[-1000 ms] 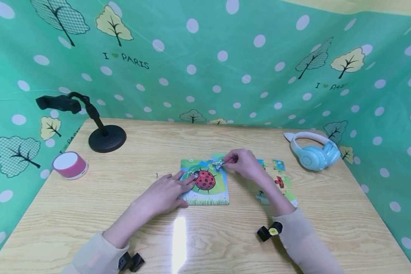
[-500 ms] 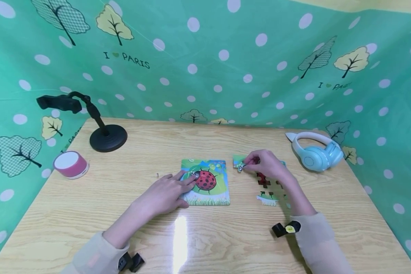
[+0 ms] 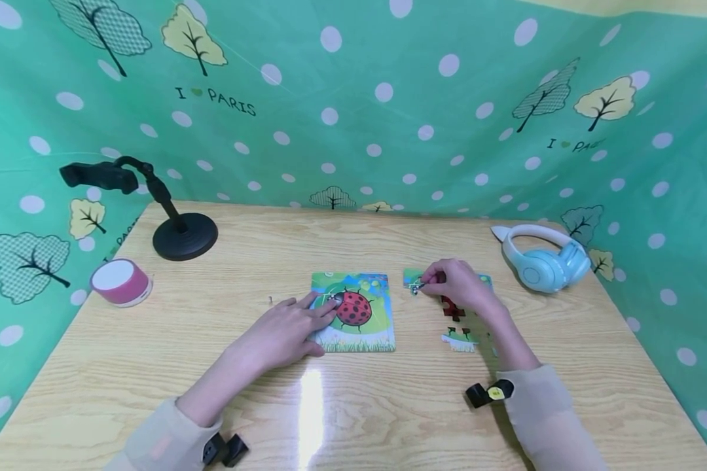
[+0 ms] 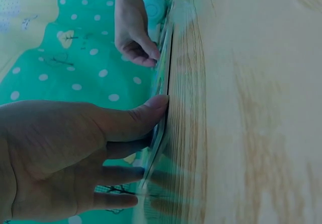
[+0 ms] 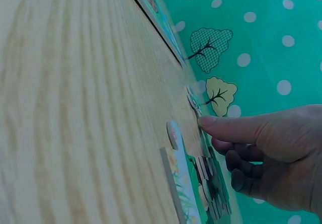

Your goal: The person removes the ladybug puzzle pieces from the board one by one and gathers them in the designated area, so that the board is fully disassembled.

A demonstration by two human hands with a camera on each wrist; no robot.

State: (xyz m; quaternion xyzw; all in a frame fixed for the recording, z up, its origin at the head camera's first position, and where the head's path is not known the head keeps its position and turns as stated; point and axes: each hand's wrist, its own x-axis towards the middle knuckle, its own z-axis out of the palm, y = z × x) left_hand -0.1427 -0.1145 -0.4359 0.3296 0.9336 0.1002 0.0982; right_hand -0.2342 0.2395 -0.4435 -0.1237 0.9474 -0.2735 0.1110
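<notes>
My left hand (image 3: 289, 331) rests on the left part of a square puzzle board (image 3: 383, 327) with a ladybug picture. Its fingers lie fairly straight and spread across the picture, and the thumb touches the board's near edge, as the left wrist view also shows. To the right of the board, my right hand (image 3: 455, 284) pinches a green and blue puzzle piece (image 3: 412, 278) between thumb and fingers. In the right wrist view the held piece (image 5: 192, 99) appears edge-on, low over the table. Loose puzzle pieces (image 3: 461, 341) lie beneath and beside this hand, partly hidden by the hand and forearm.
Light blue headphones (image 3: 543, 261) lie at the back right of the wooden table (image 3: 271, 239). At the back left stands a black lamp-like stand (image 3: 184, 235), with a pink and white round speaker-like object (image 3: 120, 282) in front of it. A green patterned cloth (image 3: 353, 98) hangs behind.
My right hand has moved right from the board's upper right corner to the loose pieces, taking the puzzle piece along. It has barely moved over the last half second. My left hand stays put.
</notes>
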